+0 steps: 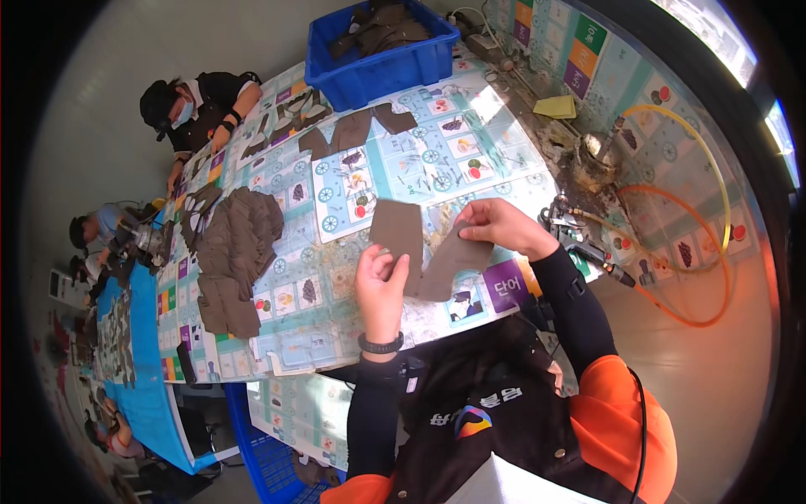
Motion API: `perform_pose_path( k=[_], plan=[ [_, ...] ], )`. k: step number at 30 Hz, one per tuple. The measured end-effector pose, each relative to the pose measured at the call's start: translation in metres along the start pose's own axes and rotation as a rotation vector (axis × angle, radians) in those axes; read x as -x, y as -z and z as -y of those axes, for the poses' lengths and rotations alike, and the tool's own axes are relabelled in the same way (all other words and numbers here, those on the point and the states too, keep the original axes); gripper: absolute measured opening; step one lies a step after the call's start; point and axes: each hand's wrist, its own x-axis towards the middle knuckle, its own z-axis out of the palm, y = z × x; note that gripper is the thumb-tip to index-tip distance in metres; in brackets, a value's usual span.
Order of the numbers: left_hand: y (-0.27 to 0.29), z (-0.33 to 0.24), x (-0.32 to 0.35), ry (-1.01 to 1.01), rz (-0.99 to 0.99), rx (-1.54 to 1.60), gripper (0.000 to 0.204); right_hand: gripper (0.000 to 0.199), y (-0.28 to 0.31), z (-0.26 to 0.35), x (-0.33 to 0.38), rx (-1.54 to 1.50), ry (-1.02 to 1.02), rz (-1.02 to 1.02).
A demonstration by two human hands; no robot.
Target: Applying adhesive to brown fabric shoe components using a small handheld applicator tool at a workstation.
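Both my hands hold up a brown flat cut piece [398, 233] with two wings joined at the bottom, like a shoe upper; whether it is leather or fabric I cannot tell. My left hand [382, 286] grips the left wing near its lower edge, fingers curled behind and thumb in front. Between thumb and fingers, my right hand [502, 227] pinches the top of the right wing. To the left on the table lies a fanned, overlapping pile of similar brown pieces [239, 244]. Farther back, more brown pieces [353, 130] lie flat in a row.
A blue crate [378, 76] of brown pieces stands at the table's back. On the right are a spray gun [579, 239], a crusted pot [594, 164], yellow and orange hoses [724, 252] and a yellow pad [555, 107]. A masked co-worker [201, 105] works across the printed table [336, 277].
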Motion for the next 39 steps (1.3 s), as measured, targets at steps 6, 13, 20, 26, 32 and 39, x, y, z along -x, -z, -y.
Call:
perform_pose_path(
  k=[6, 13, 20, 26, 32, 39],
  plan=[
    [0.004, 0.042, 0.002, 0.111, -0.007, -0.180, 0.031, 0.025, 0.011, 0.011, -0.040, 0.709, 0.154, -0.153],
    [-0.011, 0.033, 0.000, 0.036, -0.103, -0.681, 0.072, 0.025, 0.011, -0.004, -0.063, 0.897, 0.144, -0.122],
    [-0.018, 0.015, -0.004, 0.147, -0.091, -0.911, 0.070, 0.025, 0.003, -0.016, -0.069, 0.971, 0.145, -0.201],
    [0.019, -0.001, 0.027, -0.341, -0.142, -0.959, 0.044, 0.038, 0.036, 0.013, 0.019, 1.039, 0.371, -0.519],
    [0.087, 0.002, 0.061, -0.318, -0.375, -0.975, 0.025, 0.065, 0.082, 0.002, 0.131, 1.318, -0.002, -0.330],
    [0.088, 0.027, 0.058, -0.506, -0.266, -1.053, 0.018, 0.059, 0.084, -0.021, 0.139, 1.343, -0.067, -0.291]
  ],
)
